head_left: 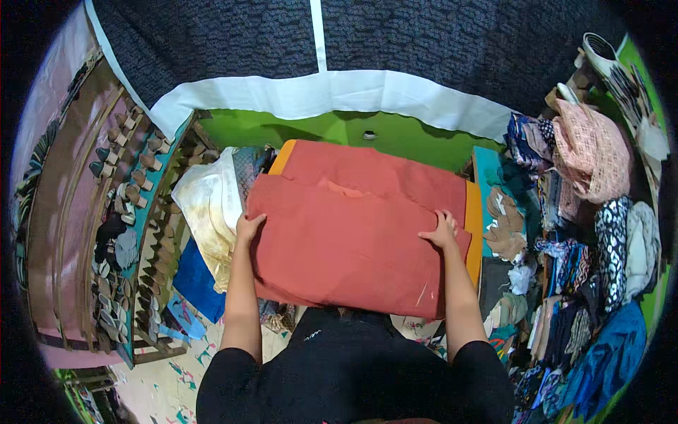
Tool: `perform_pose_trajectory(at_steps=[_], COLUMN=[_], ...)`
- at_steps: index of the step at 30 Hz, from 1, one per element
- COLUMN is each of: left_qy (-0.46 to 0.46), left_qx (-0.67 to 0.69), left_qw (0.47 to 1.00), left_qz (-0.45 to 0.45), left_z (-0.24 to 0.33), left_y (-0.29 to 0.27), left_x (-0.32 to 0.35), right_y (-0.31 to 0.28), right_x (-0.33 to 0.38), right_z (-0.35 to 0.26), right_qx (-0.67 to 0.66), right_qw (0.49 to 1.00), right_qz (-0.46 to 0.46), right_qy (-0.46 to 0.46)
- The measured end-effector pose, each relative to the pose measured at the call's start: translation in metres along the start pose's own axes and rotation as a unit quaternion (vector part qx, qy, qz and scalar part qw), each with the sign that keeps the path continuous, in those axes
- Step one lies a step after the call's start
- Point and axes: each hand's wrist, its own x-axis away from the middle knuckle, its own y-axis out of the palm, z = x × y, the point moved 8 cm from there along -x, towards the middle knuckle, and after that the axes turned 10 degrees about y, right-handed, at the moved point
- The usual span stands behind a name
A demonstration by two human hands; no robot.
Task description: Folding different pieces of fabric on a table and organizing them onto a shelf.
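Observation:
A large coral-red cloth (346, 247) lies spread in front of me, its near part overlapping a farther layer of the same red. Yellow-orange strips (474, 212) show past its right side and far left corner. My left hand (248, 230) is at the cloth's left edge, thumb on top and the other fingers out of sight around the edge; it appears to grip the cloth. Near the right side, my right hand (441, 230) rests on the cloth with thumb and fingers apart. Whatever supports the cloth is mostly hidden beneath it.
A wooden rack (134, 247) with several rows of shoes stands left. Beside it hangs a cream and white cloth (212, 205). Piled garments and scarves (586, 261) crowd the right. A dark patterned curtain (424, 49) hangs beyond the cloth. Scraps litter the floor (169, 381).

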Motion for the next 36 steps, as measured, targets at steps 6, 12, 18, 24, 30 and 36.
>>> perform_pose_trajectory(at_steps=[6, 12, 18, 24, 30, 36], left_qy=[-0.017, -0.034, -0.113, -0.080, 0.033, 0.181], left_qx=[0.103, 0.354, 0.118, 0.087, 0.133, 0.199], left_qw=[0.992, 0.925, 0.921, 0.904, 0.900, 0.947], left_qz=[-0.066, -0.132, -0.354, -0.411, -0.414, -0.178], left_z=[0.059, 0.098, 0.113, 0.147, 0.257, 0.314], left_y=[0.016, 0.002, 0.022, -0.010, -0.081, -0.062], left_x=[-0.005, 0.025, 0.050, 0.080, 0.137, 0.009], right_y=[0.002, 0.022, 0.007, -0.028, -0.105, -0.223], right_x=[-0.009, -0.001, 0.025, 0.072, 0.142, 0.083], right_z=[-0.003, -0.012, 0.008, 0.011, 0.054, -0.002], right_qx=[0.073, 0.081, 0.256, 0.138, -0.236, -0.287], right_qw=[0.997, 0.988, 0.945, 0.988, 0.964, 0.933], right_qz=[0.008, -0.090, -0.199, -0.076, 0.115, 0.202], right_qy=[0.010, -0.093, 0.047, 0.013, 0.046, -0.074])
